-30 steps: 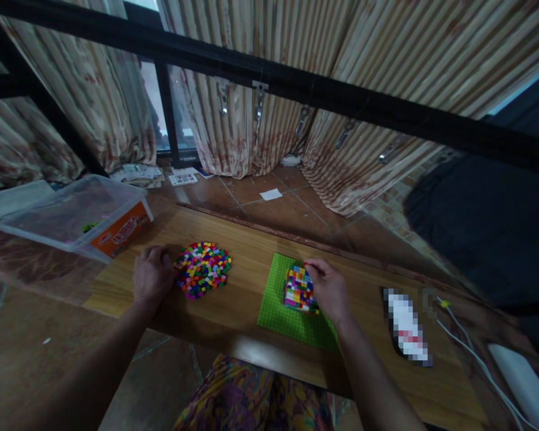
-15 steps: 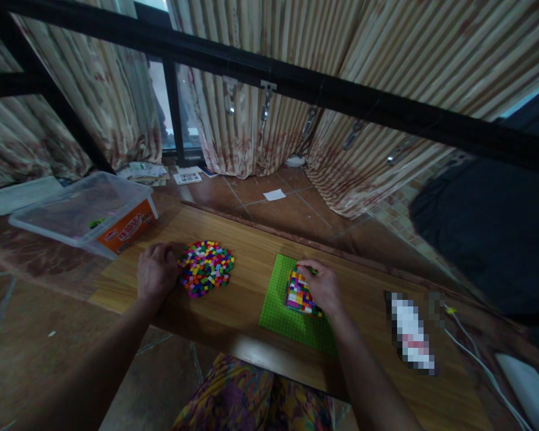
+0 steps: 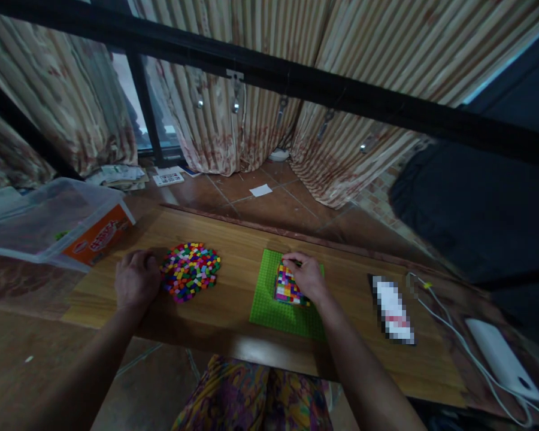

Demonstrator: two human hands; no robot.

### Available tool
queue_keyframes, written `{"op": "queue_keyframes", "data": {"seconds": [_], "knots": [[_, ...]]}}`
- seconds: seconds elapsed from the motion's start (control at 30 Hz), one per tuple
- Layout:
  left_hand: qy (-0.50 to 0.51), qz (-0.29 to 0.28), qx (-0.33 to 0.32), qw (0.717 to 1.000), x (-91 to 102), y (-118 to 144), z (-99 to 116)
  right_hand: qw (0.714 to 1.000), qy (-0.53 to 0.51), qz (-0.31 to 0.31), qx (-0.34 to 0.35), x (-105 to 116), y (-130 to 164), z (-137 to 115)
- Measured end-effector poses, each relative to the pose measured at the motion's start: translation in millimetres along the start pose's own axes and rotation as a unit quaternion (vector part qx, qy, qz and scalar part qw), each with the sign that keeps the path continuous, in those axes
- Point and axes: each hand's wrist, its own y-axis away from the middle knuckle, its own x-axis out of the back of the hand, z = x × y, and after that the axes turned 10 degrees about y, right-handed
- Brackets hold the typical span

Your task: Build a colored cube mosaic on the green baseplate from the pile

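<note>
A green studded baseplate (image 3: 261, 299) lies on the wooden table, bearing a block of small multicoloured toy bricks (image 3: 288, 288). My right hand (image 3: 309, 276) is over the far right part of that block, thumb and fingers pinched together at its back edge; whatever is between the fingertips is too small to make out. To the left, a loose pile of small coloured bricks (image 3: 192, 270) is spread on the wood. My left hand (image 3: 137, 278) rests against the pile's left side, fingers curled in and their tips hidden.
A clear plastic box (image 3: 49, 215) with an orange label stands beyond the table's left end. On the right lie a blurred-out white object (image 3: 393, 311), a white cable (image 3: 449, 326) and a white device (image 3: 503, 359). A dark bar (image 3: 269, 72) crosses in front of the curtains.
The view has turned a little, so everything sits further left in the picture. My right hand stays at the brick block, and my left hand stays beside the pile.
</note>
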Motion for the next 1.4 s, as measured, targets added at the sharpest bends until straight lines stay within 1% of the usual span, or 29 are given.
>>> {"op": "queue_keyframes", "data": {"seconds": [0.13, 0.33, 0.47, 0.63, 0.87, 1.0, 1.17, 1.4], "knots": [[-0.010, 0.000, -0.019, 1.000, -0.1, -1, 0, 1.000, 0.006, -0.005, -0.007, 0, -3, 0], [-0.025, -0.012, -0.004, 1.000, 0.1, -1, -1, 1.000, 0.006, -0.016, -0.005, 0, -5, -1], [-0.020, -0.010, -0.011, 1.000, 0.3, -1, 0, 1.000, -0.001, -0.019, -0.001, 0, -5, 0], [-0.016, -0.010, -0.023, 1.000, 1.1, 0, 1, 0.999, -0.017, -0.027, 0.022, -1, -4, 7], [-0.007, 0.004, -0.006, 1.000, -3.1, 0, -3, 0.998, -0.039, -0.016, 0.051, -2, 1, 14], [-0.003, 0.012, -0.007, 1.000, -4.8, 1, -5, 0.997, -0.040, -0.013, 0.064, -1, 2, 16], [0.006, 0.017, -0.015, 1.000, -5.8, 3, -6, 0.996, 0.003, -0.043, 0.082, 6, -1, 9], [0.005, 0.020, -0.016, 1.000, -7.8, 3, -7, 0.984, 0.106, -0.073, 0.125, 14, -9, -5]]}}
